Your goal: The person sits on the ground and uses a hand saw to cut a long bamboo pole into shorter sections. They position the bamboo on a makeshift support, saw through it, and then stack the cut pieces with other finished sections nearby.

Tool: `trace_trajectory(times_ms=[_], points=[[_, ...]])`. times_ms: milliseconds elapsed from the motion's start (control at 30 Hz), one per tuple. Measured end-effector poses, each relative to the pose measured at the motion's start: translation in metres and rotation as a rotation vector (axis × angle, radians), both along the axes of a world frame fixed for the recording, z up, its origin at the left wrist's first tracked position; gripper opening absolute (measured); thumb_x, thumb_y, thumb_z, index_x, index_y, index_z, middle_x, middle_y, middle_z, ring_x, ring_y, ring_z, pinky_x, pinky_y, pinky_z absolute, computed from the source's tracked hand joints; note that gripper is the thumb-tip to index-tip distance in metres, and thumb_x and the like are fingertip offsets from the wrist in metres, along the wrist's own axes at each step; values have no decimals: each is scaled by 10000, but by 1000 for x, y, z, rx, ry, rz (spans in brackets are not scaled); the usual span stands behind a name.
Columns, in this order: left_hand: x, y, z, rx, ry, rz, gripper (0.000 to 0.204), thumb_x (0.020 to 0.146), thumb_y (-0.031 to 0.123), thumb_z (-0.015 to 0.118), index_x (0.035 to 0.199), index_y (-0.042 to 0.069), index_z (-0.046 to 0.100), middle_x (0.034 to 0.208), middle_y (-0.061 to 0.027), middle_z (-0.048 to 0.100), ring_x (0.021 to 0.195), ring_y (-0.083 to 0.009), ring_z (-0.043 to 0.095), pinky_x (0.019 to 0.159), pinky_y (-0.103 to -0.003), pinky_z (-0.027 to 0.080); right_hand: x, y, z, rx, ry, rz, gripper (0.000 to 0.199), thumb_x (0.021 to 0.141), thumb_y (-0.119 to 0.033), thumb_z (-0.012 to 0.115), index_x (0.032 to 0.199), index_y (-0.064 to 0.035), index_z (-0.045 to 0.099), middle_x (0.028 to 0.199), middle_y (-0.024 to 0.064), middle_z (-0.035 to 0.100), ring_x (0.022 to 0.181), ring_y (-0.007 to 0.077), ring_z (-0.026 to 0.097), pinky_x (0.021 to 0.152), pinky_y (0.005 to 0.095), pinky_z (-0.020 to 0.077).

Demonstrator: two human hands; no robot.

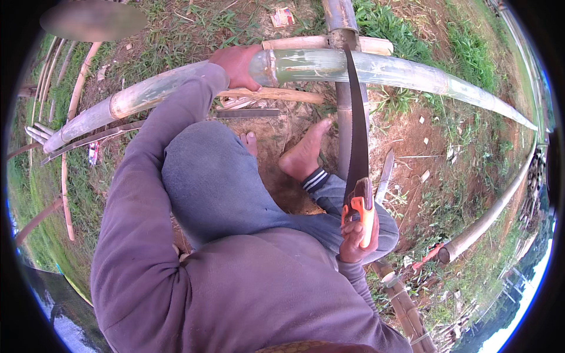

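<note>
Pressing down on a long green bamboo pole (365, 67), the left hand (237, 66) lies over it with the fingers wrapped across the top, just beside a pale node ring. The pole runs across the upper picture from lower left to far right, smooth and waxy, whitish with bloom toward both ends. It rests on a darker upright pole (342, 23) and a short pale crosspiece (376, 45) behind it.

The right hand (356, 235) is closed around the orange handle (364, 215) of a saw (356, 129); its dark, slightly curved blade reaches up and lies across the green pole, touching it right of the left hand. Whether the teeth have bitten into the bamboo cannot be made out.

Bare feet (303, 153) stand on reddish, trodden soil below the pole; one is mostly hidden behind a knee in grey cloth. A flat metal blade (384, 175) lies on the ground just right of the saw. More dry, tan bamboo (488, 217) lies at the right, cut end showing, and thin split strips (65, 176) lie at the left among grass. The purple sleeve (141, 194) hides much of the left ground.
</note>
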State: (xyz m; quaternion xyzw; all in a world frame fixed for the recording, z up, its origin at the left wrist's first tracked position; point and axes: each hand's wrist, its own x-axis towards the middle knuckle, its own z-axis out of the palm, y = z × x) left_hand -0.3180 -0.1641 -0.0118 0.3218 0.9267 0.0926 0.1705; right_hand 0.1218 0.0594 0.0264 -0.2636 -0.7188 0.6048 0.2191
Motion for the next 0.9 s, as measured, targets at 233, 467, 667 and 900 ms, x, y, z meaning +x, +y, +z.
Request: trace_trajectory(times_ms=[233, 467, 667, 900], points=[[-4, 9, 21, -68, -86, 4, 1054, 603, 473, 919, 1509, 143, 493, 1301, -183, 700, 1169, -397, 681, 1004, -515, 527, -233, 47, 6, 155, 88, -21, 343, 1009, -137, 692, 1277, 75, 664, 1099, 138, 742, 976, 173, 684, 850, 324, 557], [0, -1, 7, -48, -67, 10, 1050, 610, 452, 917, 1516, 152, 480, 1332, -175, 684, 1192, -389, 669, 998, -517, 530, -11, 1, 3, -46, 27, 13, 559, 1054, -236, 624, 1451, 132, 484, 1366, 244, 629, 1196, 325, 667, 1006, 428, 573], [5, 6, 9, -57, -29, 16, 1053, 609, 466, 907, 1518, 159, 476, 1326, -181, 682, 1179, -388, 674, 989, -524, 535, -125, 24, -17, 71, 88, -19, 428, 1027, -148, 664, 1366, 103, 588, 1238, 196, 699, 1079, 234, 681, 908, 359, 565], [5, 1, 14, -96, -5, 29, 1017, 619, 467, 908, 1499, 174, 491, 1267, -167, 702, 1182, -389, 669, 991, -522, 533, -138, 26, 15, 106, -40, -7, 415, 1025, -153, 665, 1339, 112, 605, 1154, 182, 724, 1020, 196, 702, 867, 333, 583]])
